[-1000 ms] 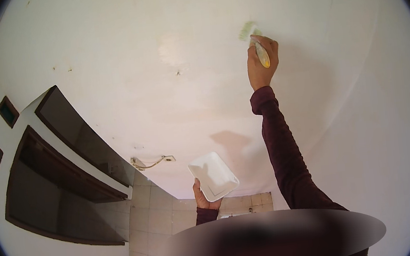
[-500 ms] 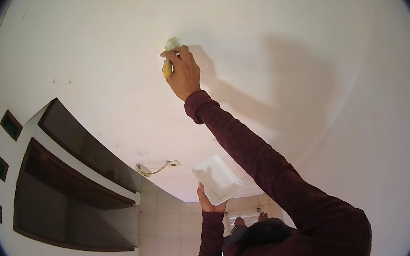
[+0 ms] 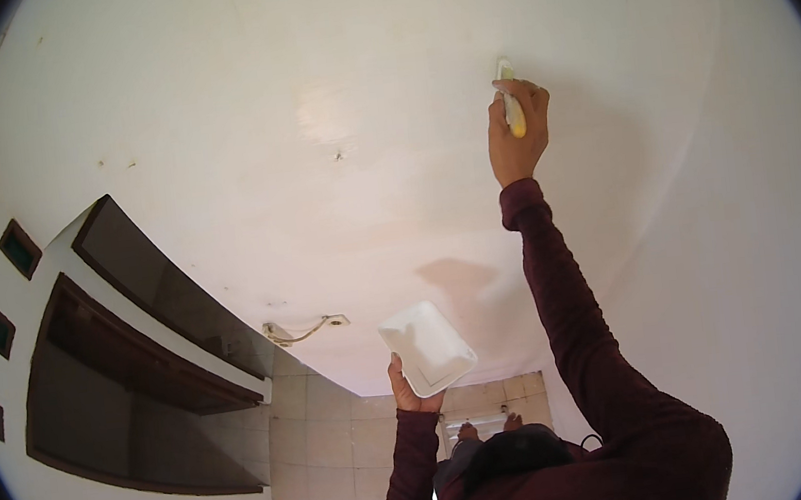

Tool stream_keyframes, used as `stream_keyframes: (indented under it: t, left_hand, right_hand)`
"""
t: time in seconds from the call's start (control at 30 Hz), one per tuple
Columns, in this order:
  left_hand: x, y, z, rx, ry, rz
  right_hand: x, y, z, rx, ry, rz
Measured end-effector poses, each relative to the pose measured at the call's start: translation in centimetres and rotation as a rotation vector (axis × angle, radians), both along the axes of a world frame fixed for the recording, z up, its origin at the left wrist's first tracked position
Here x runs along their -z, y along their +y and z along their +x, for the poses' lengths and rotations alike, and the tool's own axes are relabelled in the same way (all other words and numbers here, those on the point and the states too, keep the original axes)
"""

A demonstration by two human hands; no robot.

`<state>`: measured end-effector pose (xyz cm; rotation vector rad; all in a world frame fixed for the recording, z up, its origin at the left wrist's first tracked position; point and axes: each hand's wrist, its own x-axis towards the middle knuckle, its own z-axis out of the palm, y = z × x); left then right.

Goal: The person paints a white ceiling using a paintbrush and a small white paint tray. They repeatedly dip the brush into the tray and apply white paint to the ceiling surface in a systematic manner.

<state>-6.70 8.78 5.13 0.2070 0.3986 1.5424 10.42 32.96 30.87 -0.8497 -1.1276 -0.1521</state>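
Observation:
A paintbrush (image 3: 515, 119) with a yellow-ended handle is gripped in my right hand (image 3: 519, 135), its pale bristles against the white wall (image 3: 383, 86). My right arm stretches up and forward, its maroon cuff folded at the wrist. Lower down, my left hand (image 3: 413, 390) holds a shallow white rectangular tray (image 3: 427, 348) by its near left edge, thumb along the side. White paint seems to coat the tray's inside. A wet, shiny patch of paint (image 3: 323, 112) shows on the wall to the left of the brush.
Dark-framed openings (image 3: 133, 395) are set in the wall at left, with small green-paned windows (image 3: 20, 249) beside them. A socket with a cable (image 3: 309, 330) is fixed low on the wall. My feet (image 3: 468, 431) stand on a pale support above the tiled floor (image 3: 317, 434).
My right hand has swept the paintbrush to the right across the wall, uncovering the shiny patch and a small mark below it. My left hand and the tray have barely moved.

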Motion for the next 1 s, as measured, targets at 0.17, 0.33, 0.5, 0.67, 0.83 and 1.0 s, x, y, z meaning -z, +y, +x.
stream_keyframes:
  t: [0.17, 0.33, 0.5, 0.67, 0.83, 1.0]
  left_hand:
    - [-0.4, 0.3, 0.3, 0.030, 0.026, -0.011]
    - [-1.0, 0.1, 0.7, 0.023, 0.044, -0.007]
    - [0.2, 0.2, 0.3, 0.009, 0.072, 0.008]
    - [0.1, 0.1, 0.3, 0.013, 0.079, -0.033]
    - [-0.3, 0.4, 0.6, 0.031, 0.094, -0.013]
    - [0.0, 0.2, 0.8, 0.028, 0.080, -0.022]
  right_hand:
    - [1.2, 0.5, -5.8, 0.077, -0.127, 0.038]
    - [0.4, -1.1, -11.9, -0.256, -0.154, 0.005]
    - [0.1, 0.7, -8.1, -0.544, 0.065, 0.089]
    - [0.1, 2.7, 0.6, -0.439, 0.126, 0.064]
    - [0.0, 2.8, 6.8, -0.340, 0.224, 0.026]
    - [-0.9, 0.9, 6.1, 0.143, -0.045, 0.146]
